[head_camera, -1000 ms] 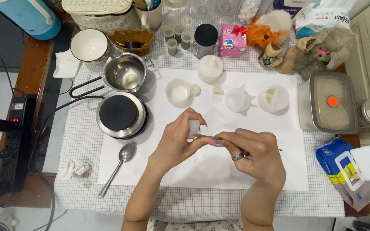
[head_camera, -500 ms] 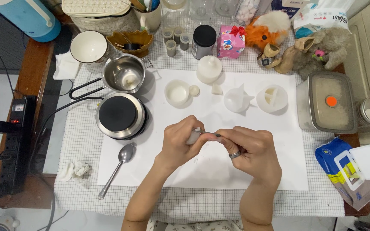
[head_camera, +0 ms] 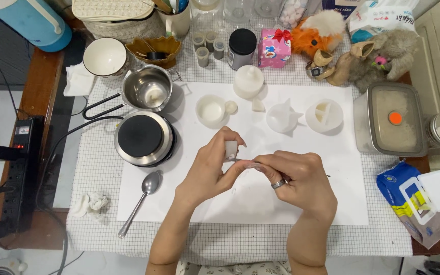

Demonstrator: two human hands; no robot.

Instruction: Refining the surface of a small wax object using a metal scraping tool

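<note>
Left hand (head_camera: 211, 170): my fingers pinch a small white block (head_camera: 230, 149), upright above the white paper sheet (head_camera: 189, 203) | Right hand (head_camera: 296, 178): fingers closed on a thin metal tool (head_camera: 240, 161), tip at the block | Spoon (head_camera: 141, 201) lies left on the surface.

We note only slight change over the last second: the left hand (head_camera: 212, 168) holds the small white block (head_camera: 230, 149) a little more upright and slightly lower over the white sheet (head_camera: 179, 203) than before. The right hand (head_camera: 299, 181) sits marginally lower and closer to us, its thin metal tool (head_camera: 240, 160) still meeting the block's base.
</note>
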